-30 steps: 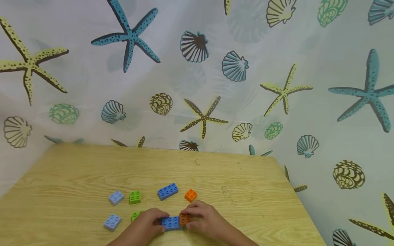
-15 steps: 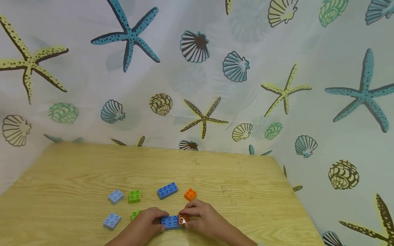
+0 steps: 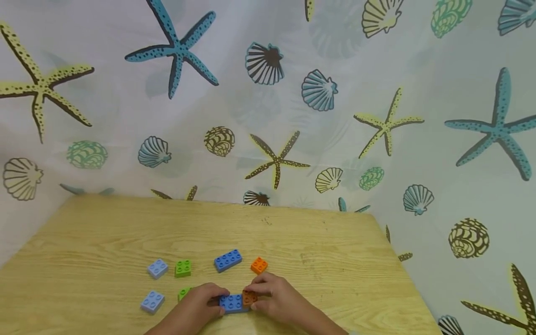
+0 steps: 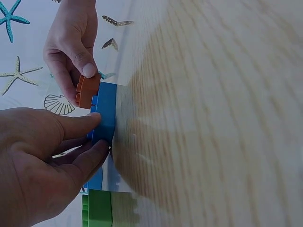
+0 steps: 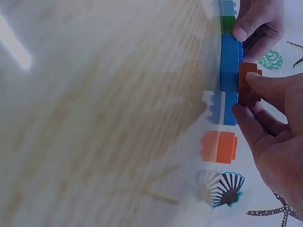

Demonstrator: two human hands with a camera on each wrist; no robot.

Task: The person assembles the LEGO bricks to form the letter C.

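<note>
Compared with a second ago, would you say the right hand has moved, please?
No, the right hand shows no clear shift against the farther blue brick.

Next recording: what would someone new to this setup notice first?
Probably the pale backdrop printed with big starfish and shells, filling the space behind the wooden table. Then the hands at the table's near side: the left hand grips a blue brick, while the right hand pinches a dark orange brick at its right end. A bright orange brick stands out just beyond.
</note>
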